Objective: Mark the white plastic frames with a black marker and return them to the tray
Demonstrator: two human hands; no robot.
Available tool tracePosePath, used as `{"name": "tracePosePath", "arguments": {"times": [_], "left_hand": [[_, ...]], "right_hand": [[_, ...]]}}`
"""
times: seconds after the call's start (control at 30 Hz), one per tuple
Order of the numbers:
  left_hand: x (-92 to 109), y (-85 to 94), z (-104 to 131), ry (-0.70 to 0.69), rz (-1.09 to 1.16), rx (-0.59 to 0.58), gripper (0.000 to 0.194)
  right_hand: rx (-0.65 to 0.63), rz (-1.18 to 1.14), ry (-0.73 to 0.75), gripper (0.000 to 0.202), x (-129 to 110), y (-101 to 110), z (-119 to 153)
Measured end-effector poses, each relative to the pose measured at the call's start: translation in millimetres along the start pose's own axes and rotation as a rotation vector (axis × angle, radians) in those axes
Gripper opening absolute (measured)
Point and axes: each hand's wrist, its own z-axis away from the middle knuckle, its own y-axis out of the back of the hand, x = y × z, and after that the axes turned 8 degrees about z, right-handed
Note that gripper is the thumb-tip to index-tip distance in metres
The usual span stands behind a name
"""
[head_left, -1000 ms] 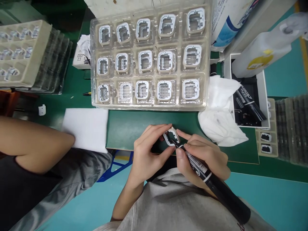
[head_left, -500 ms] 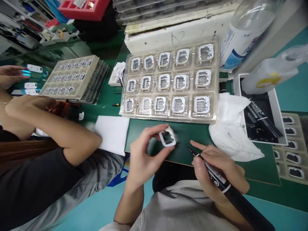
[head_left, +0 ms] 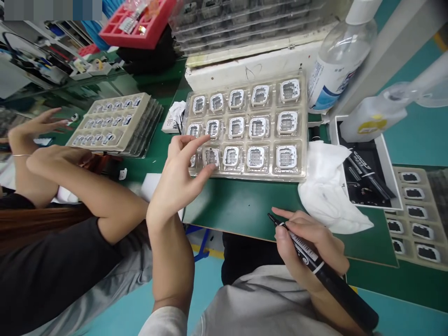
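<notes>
1. Left hand: thumb and forefinger spread apart; a white frame sits between their tips, in the front row of the tray; contact cannot be confirmed.
2. Right hand: fingers closed round a black marker; nib ahead of them, above the green tabletop.
3. Risks: a thumb snag could tilt the frame; a dipping nib could ink the tabletop.

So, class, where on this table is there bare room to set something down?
The table strip between the tray, front edge, left hand and right hand is nearly bare. Right of the tray it's crowded: cloth, box, bottles.
</notes>
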Motion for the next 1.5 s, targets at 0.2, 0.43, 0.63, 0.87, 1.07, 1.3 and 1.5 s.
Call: {"name": "tracePosePath", "arguments": {"times": [0.2, 0.43, 0.63, 0.87, 1.07, 1.3, 1.5], "left_hand": [[22, -16.6, 12, -0.038, -0.045, 0.166, 0.034], [39, -33.5, 20, -0.148, -0.116, 0.19, 0.021], [31, -23.6, 37, -0.065, -0.079, 0.338, 0.008], [25, -37.6, 38, -0.108, -0.204, 0.394, 0.009], [26, -47.1, 37, -0.082, -0.224, 0.373, 0.024], [24, -52.2, 37, -0.072, -0.138, 0.388, 0.007], [37, -61.7, 32, -0.109, -0.118, 0.2, 0.018]], "right_hand": [[-0.021, 0.017, -0.023, 0.026, -4, 2, -2], [-0.024, 0.015, -0.01, 0.028, -2, 1, 0], [-0.055, 0.008, -0.018, 0.028, -2, 2, 0], [-0.047, 0.001, -0.009, 0.03, -3, 3, 0], [-0.054, 0.002, -0.004, 0.031, -4, 3, -1], [-0.072, -0.002, 0.011, 0.032, -2, 4, -1], [-0.073, 0.002, 0.019, 0.03, -2, 3, -2]]}}
